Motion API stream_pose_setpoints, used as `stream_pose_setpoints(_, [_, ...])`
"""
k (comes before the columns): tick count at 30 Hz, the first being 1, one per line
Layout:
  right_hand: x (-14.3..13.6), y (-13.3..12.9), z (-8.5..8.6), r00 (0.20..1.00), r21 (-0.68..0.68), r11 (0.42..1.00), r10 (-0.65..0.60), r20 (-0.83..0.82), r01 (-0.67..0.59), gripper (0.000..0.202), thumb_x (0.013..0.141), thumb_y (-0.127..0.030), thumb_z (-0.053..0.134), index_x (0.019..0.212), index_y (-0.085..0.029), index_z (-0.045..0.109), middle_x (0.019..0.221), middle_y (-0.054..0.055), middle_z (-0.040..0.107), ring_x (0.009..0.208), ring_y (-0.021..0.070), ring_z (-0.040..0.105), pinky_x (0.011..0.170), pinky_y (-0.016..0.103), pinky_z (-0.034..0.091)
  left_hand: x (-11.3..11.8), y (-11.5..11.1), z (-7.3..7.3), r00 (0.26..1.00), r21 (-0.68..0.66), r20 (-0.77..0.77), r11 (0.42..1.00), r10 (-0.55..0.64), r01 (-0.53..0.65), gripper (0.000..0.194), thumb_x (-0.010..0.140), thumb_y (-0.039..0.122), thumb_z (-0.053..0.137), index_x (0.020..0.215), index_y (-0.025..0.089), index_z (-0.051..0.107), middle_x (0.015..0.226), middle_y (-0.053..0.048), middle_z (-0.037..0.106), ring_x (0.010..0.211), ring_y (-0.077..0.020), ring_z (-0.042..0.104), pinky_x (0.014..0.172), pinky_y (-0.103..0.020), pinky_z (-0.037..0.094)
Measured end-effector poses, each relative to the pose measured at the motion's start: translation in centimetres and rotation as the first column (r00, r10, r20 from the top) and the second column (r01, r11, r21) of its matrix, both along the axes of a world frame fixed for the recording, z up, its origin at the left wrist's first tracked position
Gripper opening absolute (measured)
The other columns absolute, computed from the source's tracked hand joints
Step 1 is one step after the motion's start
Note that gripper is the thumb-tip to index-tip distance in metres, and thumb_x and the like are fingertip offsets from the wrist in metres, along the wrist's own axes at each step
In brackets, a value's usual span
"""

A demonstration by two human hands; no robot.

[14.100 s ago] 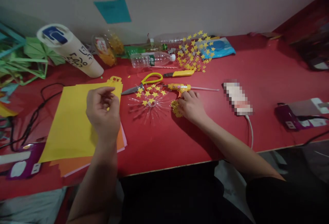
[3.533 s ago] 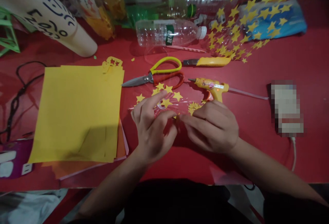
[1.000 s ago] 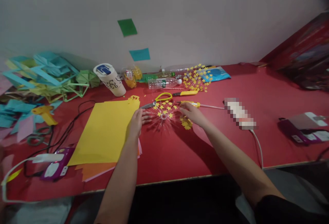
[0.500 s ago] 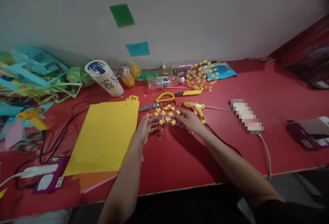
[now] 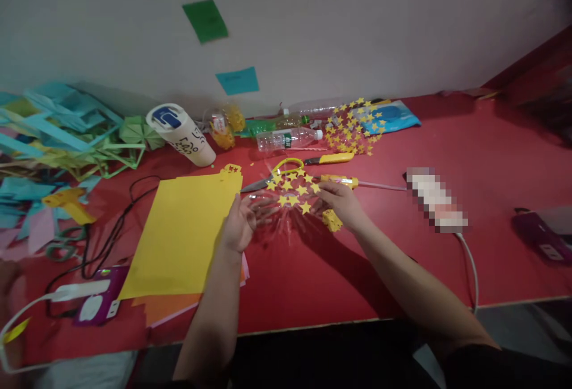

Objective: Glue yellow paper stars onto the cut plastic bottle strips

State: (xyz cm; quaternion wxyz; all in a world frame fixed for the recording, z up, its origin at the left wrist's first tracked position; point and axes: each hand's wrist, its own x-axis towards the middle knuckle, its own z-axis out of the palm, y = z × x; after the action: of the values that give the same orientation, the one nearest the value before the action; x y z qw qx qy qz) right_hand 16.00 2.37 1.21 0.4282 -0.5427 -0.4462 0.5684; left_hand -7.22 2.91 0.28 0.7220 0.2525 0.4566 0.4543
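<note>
Between my hands is a clear plastic piece (image 5: 288,222), apparently cut into splayed strips, with yellow stars (image 5: 288,200) at the strip ends. My left hand (image 5: 241,225) is beside it, palm turned up and fingers stretched out behind the clear strips. The fingers of my right hand (image 5: 343,203) are closed at a star on the right side. A crumpled yellow piece (image 5: 332,220) lies below the right hand. Just beyond are yellow-handled scissors (image 5: 288,167), partly covered by the stars, a yellow utility knife (image 5: 336,158) and a yellow glue gun (image 5: 337,180), its handle hidden by my right hand.
Yellow paper (image 5: 179,240) lies left. Farther left are another glue gun (image 5: 69,204), cables and a purple power bank (image 5: 100,302). Along the wall stand a tumbler (image 5: 183,136), plastic bottles (image 5: 288,139) and another star cluster (image 5: 355,130). A pixelated device (image 5: 435,201) lies right.
My left hand has shifted slightly left and turned its palm up. My right hand has shifted slightly and now covers the glue gun's handle. The star-tipped piece has tilted a little. The view has moved slightly.
</note>
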Motion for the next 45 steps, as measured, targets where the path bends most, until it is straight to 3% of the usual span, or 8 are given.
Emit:
stream_pose_setpoints(4, [0.1,0.3,1.5,0.998,0.009,1.0,0.008,-0.06,-0.008,0.029,0.068,-0.048,0.064,0.074,-0.02,0.059,0.063,0.0,0.066,0.049,0.0119,0.06,0.049,0.026,0.052,0.7,-0.1,-0.2,0.998,0.047,-0.031,0.998,0.047,-0.046,0.021,0.074,0.027,0.067,0.092,0.019,0.061,0.082,-0.002,0.072,0.069,-0.0136,0.07,0.063,-0.022,0.055])
stream_pose_setpoints(7, [0.0,0.7,2.7,0.996,0.025,0.999,0.027,-0.083,-0.025,0.026,0.069,-0.045,0.064,0.076,-0.02,0.062,0.067,0.001,0.068,0.049,0.0103,0.059,0.049,0.025,0.051,1.8,-0.7,-0.2,0.999,0.136,-0.034,0.99,-0.032,0.036,0.044,0.057,0.015,0.079,0.097,0.021,0.06,0.096,-0.002,0.071,0.081,-0.0168,0.071,0.071,-0.025,0.057])
stream_pose_setpoints(17, [-0.4,1.2,5.6,0.995,0.083,0.993,0.082,-0.049,-0.078,0.013,0.078,-0.031,0.06,0.077,-0.018,0.06,0.083,0.003,0.072,0.047,0.0068,0.059,0.043,0.019,0.048,4.7,-0.3,0.8,0.991,0.336,-0.059,0.937,0.12,-0.094,0.048,0.054,0.023,0.083,0.095,0.025,0.058,0.092,0.0,0.067,0.088,-0.0217,0.069,0.077,-0.036,0.058])
stream_pose_setpoints(26, [2.0,0.5,8.1,0.994,0.288,0.953,0.069,0.082,-0.09,0.029,0.081,-0.048,0.061,0.081,-0.019,0.062,0.082,0.003,0.071,0.05,0.0075,0.06,0.042,0.019,0.046,5.5,1.0,1.5,0.995,0.31,0.049,0.945,0.09,-0.101,0.04,0.054,0.026,0.086,0.085,0.02,0.061,0.078,0.002,0.07,0.076,-0.0174,0.071,0.076,-0.029,0.057])
stream_pose_setpoints(34, [4.0,-0.1,9.3,0.986,0.463,0.886,-0.066,0.152,-0.012,0.008,0.079,-0.028,0.063,0.079,-0.02,0.065,0.063,-0.002,0.065,0.051,0.0083,0.058,0.049,0.022,0.047,5.3,1.3,1.0,0.983,0.213,0.165,0.97,0.085,-0.12,0.041,0.051,0.02,0.088,0.083,0.016,0.063,0.082,-0.002,0.075,0.063,-0.0137,0.07,0.064,-0.023,0.058])
stream_pose_setpoints(38, [3.1,-0.8,9.4,0.94,0.592,0.793,-0.077,0.332,-0.144,0.007,0.084,-0.022,0.059,0.081,-0.021,0.065,0.067,-0.002,0.065,0.056,0.0089,0.058,0.053,0.023,0.045,5.3,1.1,0.5,0.988,0.172,0.154,0.984,0.025,-0.052,0.034,0.062,0.015,0.08,0.092,0.015,0.065,0.084,-0.004,0.074,0.064,-0.0129,0.07,0.064,-0.022,0.057])
stream_pose_setpoints(41, [2.2,-1.3,9.3,0.865,0.715,0.616,-0.105,0.49,-0.33,0.011,0.088,-0.018,0.055,0.085,-0.02,0.065,0.076,0.0,0.067,0.063,0.0096,0.057,0.058,0.024,0.045,5.4,1.0,0.2,0.986,0.128,0.159,0.989,0.05,-0.07,0.033,0.061,0.013,0.079,0.09,0.016,0.064,0.08,-0.001,0.073,0.062,-0.0122,0.069,0.061,-0.021,0.056])
stream_pose_setpoints(45, [1.1,-1.4,8.7,0.715,0.783,0.393,-0.339,0.611,-0.482,0.012,0.089,-0.018,0.055,0.092,-0.018,0.067,0.094,0.007,0.067,0.087,0.0185,0.056,0.076,0.035,0.044,5.6,1.0,0.0,0.985,0.087,0.143,0.99,0.099,-0.113,0.036,0.059,0.012,0.079,0.089,0.017,0.061,0.077,0.001,0.072,0.059,-0.0115,0.068,0.061,-0.022,0.055])
